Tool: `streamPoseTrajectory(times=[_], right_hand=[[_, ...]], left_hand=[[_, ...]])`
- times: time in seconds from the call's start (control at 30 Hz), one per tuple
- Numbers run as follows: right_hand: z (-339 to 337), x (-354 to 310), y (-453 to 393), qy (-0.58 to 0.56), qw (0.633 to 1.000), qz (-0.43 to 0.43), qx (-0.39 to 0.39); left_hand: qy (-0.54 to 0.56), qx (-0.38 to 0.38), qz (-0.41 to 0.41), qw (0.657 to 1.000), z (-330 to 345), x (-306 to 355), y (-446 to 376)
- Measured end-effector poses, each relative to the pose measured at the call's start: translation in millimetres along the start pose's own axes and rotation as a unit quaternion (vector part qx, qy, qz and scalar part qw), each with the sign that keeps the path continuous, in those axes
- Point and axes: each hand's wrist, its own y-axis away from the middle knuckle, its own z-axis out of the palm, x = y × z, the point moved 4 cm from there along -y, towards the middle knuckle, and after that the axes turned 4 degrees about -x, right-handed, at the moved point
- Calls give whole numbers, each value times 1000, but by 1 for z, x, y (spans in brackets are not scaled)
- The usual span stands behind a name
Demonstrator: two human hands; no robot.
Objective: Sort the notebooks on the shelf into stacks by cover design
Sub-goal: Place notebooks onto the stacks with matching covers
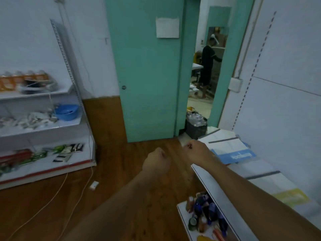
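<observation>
Both arms reach forward over the wood floor point(121, 171). Left hand point(156, 160) is curled into a fist, fingers tucked under, holding nothing that I can see. Right hand point(196, 152) is also curled, knuckles up, at the near corner of the right shelf point(205, 176); something small shows at the fingertips, but I cannot tell what it is or whether the hand pinches it.

Notebooks lie flat along the top of the right shelf. Farthest, a white notebook point(224, 143) with grey bars. Just beside the right hand, a blue notebook point(239, 156) with white lettering, partly under the white one. Nearer to me, more white covers with grey bars, and a yellow notebook point(291, 197) near the right forearm. The stacks overlap loosely; I cannot count them.

Below the shelf edge, a lower tier holds bottles point(206, 216) and packets, blurred.

Left side: a second shelf unit point(76, 119) against the wall, with a blue bowl point(66, 112) on the middle tier and packets on the bottom. A cable point(57, 193) trails over the floor.

Ahead, a teal door point(147, 75) stands open; a person point(207, 66) in dark clothes stands in the far room. A crate point(196, 126) sits in the doorway.
</observation>
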Motion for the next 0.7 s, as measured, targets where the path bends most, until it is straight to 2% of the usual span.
streamPoseTrajectory(times=[0.2,0.3,0.43,0.57,0.7], right_hand=[[38,-6,-66,24,999,-22,-22],[35,4,-105,5,1000,-20,-12],[14,39,-151,-24,999,11,25],[-17,94,-180,-12,994,80,73],[-43,170,-176,29,971,211,110]], left_hand=[[8,-12,-19,1000,-3,-10,-61],[-8,-8,-6,1000,1,3,-103],[-27,-41,-2,999,15,31,-160],[-23,-62,29,997,44,73,-211],[34,-109,36,993,94,101,-243]])
